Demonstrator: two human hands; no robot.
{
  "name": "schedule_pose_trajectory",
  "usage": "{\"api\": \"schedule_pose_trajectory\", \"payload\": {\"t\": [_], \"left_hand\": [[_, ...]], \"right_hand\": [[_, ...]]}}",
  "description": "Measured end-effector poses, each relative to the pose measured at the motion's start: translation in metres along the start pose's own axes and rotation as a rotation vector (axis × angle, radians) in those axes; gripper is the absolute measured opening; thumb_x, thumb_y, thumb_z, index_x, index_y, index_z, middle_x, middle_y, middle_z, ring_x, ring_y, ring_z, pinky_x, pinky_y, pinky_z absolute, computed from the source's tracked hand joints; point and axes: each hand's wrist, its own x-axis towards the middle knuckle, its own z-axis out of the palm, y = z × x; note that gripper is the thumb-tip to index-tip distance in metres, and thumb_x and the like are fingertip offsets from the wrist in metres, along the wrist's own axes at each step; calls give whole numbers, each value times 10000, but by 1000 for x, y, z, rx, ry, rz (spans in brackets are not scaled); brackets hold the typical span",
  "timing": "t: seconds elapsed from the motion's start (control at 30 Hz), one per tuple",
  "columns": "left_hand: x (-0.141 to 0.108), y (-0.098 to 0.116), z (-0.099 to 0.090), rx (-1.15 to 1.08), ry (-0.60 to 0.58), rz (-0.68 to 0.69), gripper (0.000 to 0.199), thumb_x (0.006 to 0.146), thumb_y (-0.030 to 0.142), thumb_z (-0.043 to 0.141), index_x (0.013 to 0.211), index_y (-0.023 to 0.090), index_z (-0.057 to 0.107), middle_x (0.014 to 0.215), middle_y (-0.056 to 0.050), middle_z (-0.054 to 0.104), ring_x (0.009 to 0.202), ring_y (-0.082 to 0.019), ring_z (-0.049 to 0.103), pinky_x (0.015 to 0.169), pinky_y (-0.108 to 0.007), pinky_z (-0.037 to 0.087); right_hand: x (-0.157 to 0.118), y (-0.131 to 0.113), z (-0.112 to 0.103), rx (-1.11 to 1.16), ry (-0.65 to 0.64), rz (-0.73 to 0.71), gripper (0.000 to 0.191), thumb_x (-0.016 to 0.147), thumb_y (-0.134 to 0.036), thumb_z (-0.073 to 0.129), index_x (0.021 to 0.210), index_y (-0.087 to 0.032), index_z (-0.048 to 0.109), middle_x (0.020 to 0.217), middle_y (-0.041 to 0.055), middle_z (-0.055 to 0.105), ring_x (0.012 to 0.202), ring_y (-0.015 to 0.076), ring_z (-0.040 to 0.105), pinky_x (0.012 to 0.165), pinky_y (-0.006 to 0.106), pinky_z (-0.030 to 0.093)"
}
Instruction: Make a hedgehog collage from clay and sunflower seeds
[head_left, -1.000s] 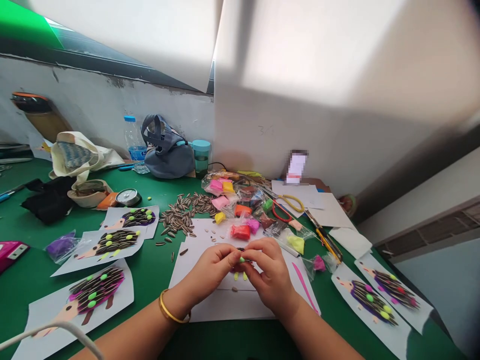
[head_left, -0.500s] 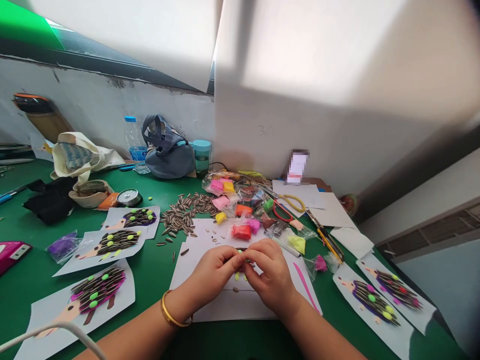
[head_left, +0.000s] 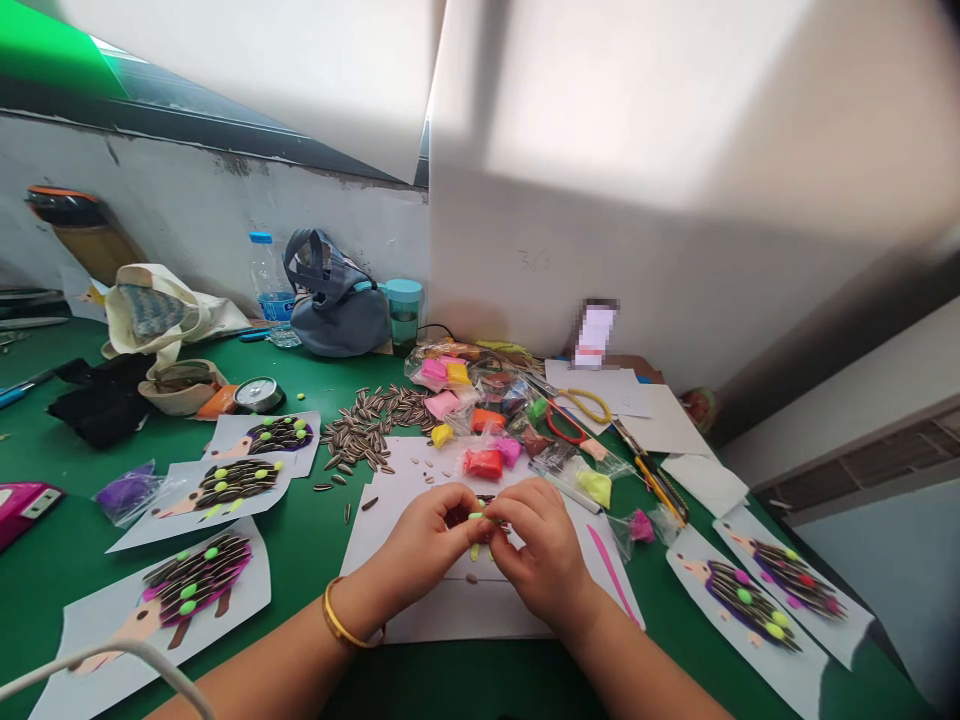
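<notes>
Over the white paper sheet (head_left: 420, 612), my left hand (head_left: 426, 530) and my right hand (head_left: 546, 545) meet at the fingertips. A small piece of light green modelling clay (head_left: 476, 515) shows pinched between them. Both hands are closed, thumbs against fingers. Beneath them lies a partly hidden figure with dark sunflower seeds, and yellow-green clay bits (head_left: 475, 552) show below it. A loose pale seed (head_left: 472, 579) lies on the sheet just under my fingers. A pink strip (head_left: 611, 575) is at the sheet's right side.
Behind my hands lie a heap of sunflower seeds (head_left: 367, 430) and bagged clay, including a red packet (head_left: 482, 463). Red-handled scissors (head_left: 564, 424) and a utility knife (head_left: 652, 475) lie to the right. Seed hedgehog pictures (head_left: 196, 585) flank both sides. A white cable (head_left: 142, 650) crosses the lower left.
My left fingers have shifted slightly, and the light green clay between the fingertips now shows more. The other things have stayed in place.
</notes>
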Motion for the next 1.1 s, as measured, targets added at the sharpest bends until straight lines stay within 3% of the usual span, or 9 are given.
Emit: {"api": "schedule_pose_trajectory", "payload": {"t": [0.1,0.23,0.4,0.5,0.63,0.8,0.97,1.03,1.1], "left_hand": [[0,1,0,6,-7,43,206,878,372,595,814,186,654,772,-2,636,738,-148,565,689,-263,450],[1,2,-3,80,81,58,183,873,339,590,829,200,700,831,-25,676,804,-170,608,762,-291,471],[3,2,-4,-85,115,-28,266,875,275,543,1082,228,704,1110,-54,708,1015,-200,635,900,-327,485],[3,3,-2,-217,56,-98,252,874,310,553,1042,201,706,1006,-62,727,883,-188,653,779,-311,519],[2,5,-2,-277,4,-130,238,785,390,699,793,154,672,724,-23,675,678,-147,601,639,-266,482],[1,8,-3,-352,31,-130,257,746,375,748,743,152,621,690,10,627,643,-117,567,609,-238,451],[3,4,-1,-480,57,-224,331,799,348,699,1087,191,657,1003,-55,694,828,-156,623,631,-237,463],[3,2,-1,-524,58,-249,352,834,373,658,1135,191,644,965,-57,696,811,-155,620,593,-228,438],[3,2,-1,-540,50,-256,307,841,401,653,1034,163,671,806,-29,674,714,-133,596,573,-225,419]], "right_hand": [[0,0,-1,-4,12,18,108,809,-107,584,837,-211,589,814,20,628,796,194,532,745,365,411],[-1,2,-2,56,70,118,85,823,-125,558,827,-207,576,793,21,609,777,188,544,725,348,443],[-1,8,-4,203,35,190,269,909,-170,522,1151,-234,621,990,49,670,908,190,609,805,344,498],[-1,9,-3,236,-22,159,244,949,-212,511,1141,-252,657,1008,53,693,937,193,623,829,348,502],[-1,9,-3,207,-17,198,149,920,-340,603,915,-214,681,792,27,671,731,172,605,668,305,489],[-2,8,-5,204,20,177,276,877,-433,658,724,-204,632,655,-3,597,633,154,543,589,282,435],[-2,11,-5,261,-18,155,189,965,-294,537,1071,-246,685,957,44,705,895,183,634,793,326,506],[-3,14,-4,257,3,173,242,977,-274,507,1167,-248,654,1036,59,704,955,190,642,831,337,516],[-3,15,-4,248,13,193,218,974,-299,513,1108,-235,674,958,54,715,877,187,658,771,321,527]]}}
